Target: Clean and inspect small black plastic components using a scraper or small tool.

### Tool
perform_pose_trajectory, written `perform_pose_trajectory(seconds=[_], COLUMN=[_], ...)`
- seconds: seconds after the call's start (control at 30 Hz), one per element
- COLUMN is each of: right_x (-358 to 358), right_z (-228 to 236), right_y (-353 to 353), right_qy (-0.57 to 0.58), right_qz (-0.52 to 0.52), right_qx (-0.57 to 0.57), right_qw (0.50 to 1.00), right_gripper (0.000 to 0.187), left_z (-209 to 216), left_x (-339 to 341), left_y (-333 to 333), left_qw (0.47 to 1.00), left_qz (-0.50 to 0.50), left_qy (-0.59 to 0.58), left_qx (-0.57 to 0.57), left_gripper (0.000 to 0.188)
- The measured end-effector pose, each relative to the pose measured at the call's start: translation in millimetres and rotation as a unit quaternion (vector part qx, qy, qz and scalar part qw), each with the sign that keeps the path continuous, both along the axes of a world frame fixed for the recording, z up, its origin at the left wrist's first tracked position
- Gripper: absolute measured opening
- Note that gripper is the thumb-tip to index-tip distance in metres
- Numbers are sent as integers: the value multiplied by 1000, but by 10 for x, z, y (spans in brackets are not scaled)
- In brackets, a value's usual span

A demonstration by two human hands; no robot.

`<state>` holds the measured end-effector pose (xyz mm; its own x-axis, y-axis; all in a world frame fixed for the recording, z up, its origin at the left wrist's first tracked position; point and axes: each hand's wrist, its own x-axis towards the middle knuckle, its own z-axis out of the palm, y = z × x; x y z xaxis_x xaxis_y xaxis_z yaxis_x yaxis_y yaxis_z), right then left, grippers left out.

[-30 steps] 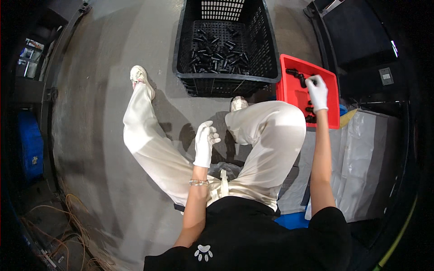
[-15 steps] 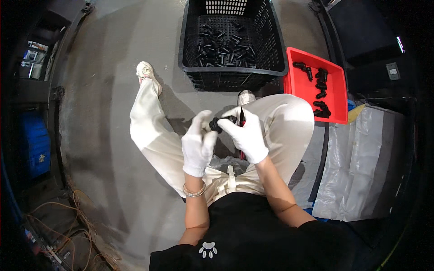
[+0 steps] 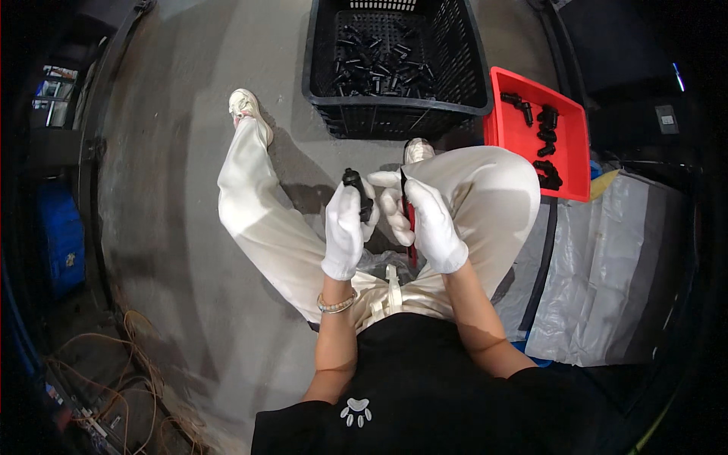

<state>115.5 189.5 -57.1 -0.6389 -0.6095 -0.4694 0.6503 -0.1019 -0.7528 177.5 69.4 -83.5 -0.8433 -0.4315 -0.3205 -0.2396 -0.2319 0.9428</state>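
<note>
A black plastic pipe fitting [image 3: 356,189] is gripped in my white-gloved left hand [image 3: 346,231], its ribbed end sticking up beyond the fingers. My right hand [image 3: 431,227], gloved in white too, is closed around a red-handled tool [image 3: 411,220] with a dark pointed tip; its exact kind is partly hidden by the fingers. Both hands are close together above my lap, and the tool's tip is apart from the fitting. The lower part of the fitting is covered by my left palm.
Ahead stands a black perforated crate [image 3: 394,102] with several black fittings [image 3: 379,64] inside. To its right, a red bin [image 3: 572,129] holds more black fittings [image 3: 547,129]. Grey-white sheeting [image 3: 599,265] lies at my right. Orange cables [image 3: 136,349] trail at lower left.
My left hand has drawn the black fitting away from my right fingers and turned it more upright. The right hand's fingers have come off the fitting and keep the red-handled tool.
</note>
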Motion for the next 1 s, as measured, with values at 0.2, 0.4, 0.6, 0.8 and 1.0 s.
perform_pose_trajectory(seconds=[0.2,0.4,0.6,0.8,1.0], right_x=[175,165,166,242,217], right_z=[39,111,192,148,172], right_y=[18,-4,16,-28,-35], right_qy=[223,441,410,453,466], right_qz=[-7,22,72,62,105], right_qx=[163,199,178,181,216], right_qw=[961,875,892,871,851], right_gripper=[23,23,25,27,28], left_z=[126,-60,109,-69,-62], left_x=[-47,19,48,17,3], left_y=[52,-46,-22,3,14], left_qw=[986,990,988,984,977], left_qz=[105,47,64,131,145], left_qy=[27,128,10,64,70], left_qx=[126,22,142,-101,-138], left_gripper=[32,23,26,27,28])
